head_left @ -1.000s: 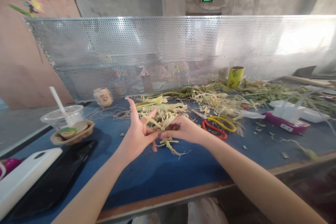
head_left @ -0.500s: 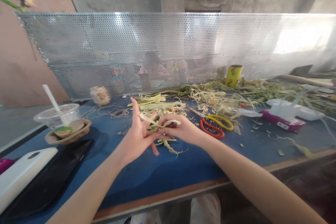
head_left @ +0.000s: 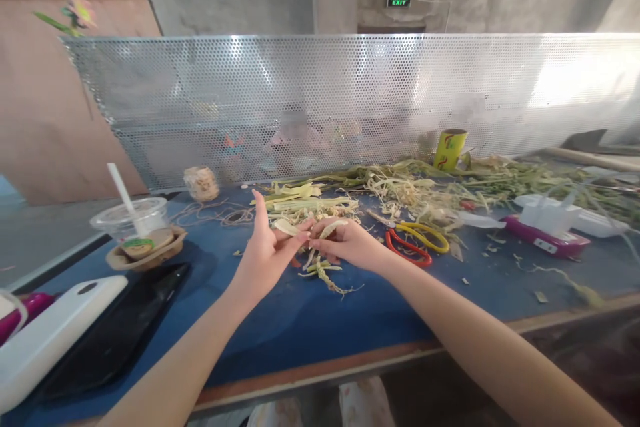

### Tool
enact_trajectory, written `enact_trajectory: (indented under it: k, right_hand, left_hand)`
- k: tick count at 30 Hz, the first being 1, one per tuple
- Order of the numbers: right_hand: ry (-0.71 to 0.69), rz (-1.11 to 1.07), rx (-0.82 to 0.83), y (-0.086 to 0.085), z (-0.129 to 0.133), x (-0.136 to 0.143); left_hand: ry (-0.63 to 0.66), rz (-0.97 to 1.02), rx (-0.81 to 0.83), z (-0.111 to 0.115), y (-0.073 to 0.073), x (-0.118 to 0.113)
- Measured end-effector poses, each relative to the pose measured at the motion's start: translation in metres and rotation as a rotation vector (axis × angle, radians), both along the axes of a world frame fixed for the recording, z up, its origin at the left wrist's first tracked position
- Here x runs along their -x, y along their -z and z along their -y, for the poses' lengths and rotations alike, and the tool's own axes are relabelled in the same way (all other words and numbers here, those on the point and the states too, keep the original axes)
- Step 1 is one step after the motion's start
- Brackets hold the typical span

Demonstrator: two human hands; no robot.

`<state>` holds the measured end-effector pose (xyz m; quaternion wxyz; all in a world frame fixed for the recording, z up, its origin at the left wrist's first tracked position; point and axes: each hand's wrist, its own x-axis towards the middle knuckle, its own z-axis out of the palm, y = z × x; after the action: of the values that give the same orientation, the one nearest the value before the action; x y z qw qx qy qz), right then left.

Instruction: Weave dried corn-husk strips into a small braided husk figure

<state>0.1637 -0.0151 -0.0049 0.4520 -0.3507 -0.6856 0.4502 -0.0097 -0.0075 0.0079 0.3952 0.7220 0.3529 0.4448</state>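
Both my hands meet over the blue table [head_left: 320, 320], working a pale strip of dried plant leaf [head_left: 286, 227]. My left hand [head_left: 267, 243] pinches the strip between fingers, its index finger pointing up. Close against it, my right hand [head_left: 350, 243] has its fingers curled on the strip, and a short end [head_left: 333, 229] sticks out above them. Just below the hands lies a small braided piece of plant fibre [head_left: 325, 275] with thin loose ends. Scissors [head_left: 410, 240] with one red and one yellow handle lie to the right. My fingers partly hide the strip.
Heaps of dried leaves [head_left: 400, 190] spread along a perforated metal screen [head_left: 320, 100]. A yellow tube [head_left: 450, 150] stands at the back. On the left are a plastic cup [head_left: 145, 217], a ball of twine [head_left: 201, 184] and a black tablet [head_left: 115, 327]. A purple and white device [head_left: 547, 233] sits right.
The view has shifted slightly, moving the scene right. My left hand's fingers have drawn in closer around the strip, beside my right hand.
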Motion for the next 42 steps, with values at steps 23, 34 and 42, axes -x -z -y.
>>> enact_trajectory:
  k: [23, 34, 42]
  right_hand:
    - [0.104, -0.026, 0.037, 0.006, -0.006, -0.002]
    - [0.089, -0.103, 0.110, 0.011, -0.010, -0.006]
    - [0.116, -0.066, 0.061, 0.003, -0.005, -0.001]
  left_hand:
    - [-0.041, -0.238, 0.001, -0.001, 0.000, 0.000]
    - [-0.035, -0.316, 0.004, 0.001, 0.002, 0.002]
    - [-0.060, -0.192, -0.117, 0.002, 0.003, -0.003]
